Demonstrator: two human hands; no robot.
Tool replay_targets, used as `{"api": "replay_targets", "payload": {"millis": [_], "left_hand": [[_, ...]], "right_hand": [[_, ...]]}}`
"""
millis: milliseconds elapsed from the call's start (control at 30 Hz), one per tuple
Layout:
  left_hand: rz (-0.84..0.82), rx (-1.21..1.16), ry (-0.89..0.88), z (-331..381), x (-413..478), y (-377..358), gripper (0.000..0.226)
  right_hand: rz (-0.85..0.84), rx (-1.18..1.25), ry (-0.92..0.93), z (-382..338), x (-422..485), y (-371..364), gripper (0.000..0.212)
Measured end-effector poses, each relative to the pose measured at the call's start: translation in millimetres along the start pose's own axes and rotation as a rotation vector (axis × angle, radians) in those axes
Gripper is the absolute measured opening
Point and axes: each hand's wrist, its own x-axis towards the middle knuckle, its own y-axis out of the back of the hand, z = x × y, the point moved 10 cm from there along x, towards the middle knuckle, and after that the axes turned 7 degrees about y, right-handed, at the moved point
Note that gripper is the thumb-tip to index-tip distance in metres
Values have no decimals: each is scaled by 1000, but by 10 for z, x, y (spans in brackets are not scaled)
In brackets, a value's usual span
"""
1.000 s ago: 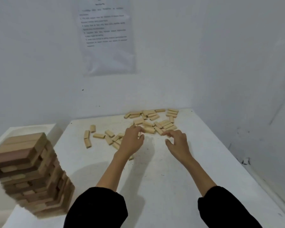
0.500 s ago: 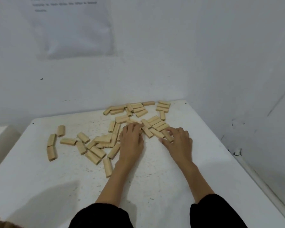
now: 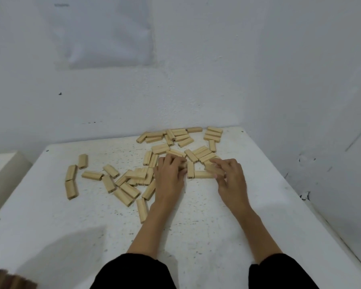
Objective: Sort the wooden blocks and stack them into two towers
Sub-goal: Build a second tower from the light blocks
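Several light wooden blocks lie scattered over the far half of the white table. My left hand sits in the middle of the pile, its fingers curled over a block at the fingertips. My right hand is just to the right of it, with fingers and thumb pinching a block. Two more blocks lie flat between the hands. The top of a darker wooden tower shows at the bottom left corner.
White walls close the table at the back and on the right. A paper sheet hangs on the back wall. A low white box stands beyond the table's left edge. The near half of the table holds only my forearms.
My head turned right and down, so the tower slid almost out of view. Both hands moved forward into the block pile and closed their fingers on blocks.
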Motion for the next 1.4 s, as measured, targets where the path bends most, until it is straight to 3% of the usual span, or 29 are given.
{"api": "replay_targets", "payload": {"millis": [133,333,567,967,1400], "left_hand": [[56,-41,13,0,1,95,22],[62,-184,49,-42,-2,141,19],[39,-183,14,25,-25,134,29],[-1,-174,17,70,-182,173,12],[-81,-143,128,-168,-1106,670,16]], "right_hand": [[-156,21,152,-132,-30,-178,42],[-242,21,125,-116,-75,-246,29],[-187,37,13,0,-37,-178,24],[-42,211,-90,-3,-117,-5,22],[-113,203,-64,-615,-921,36,20]]}}
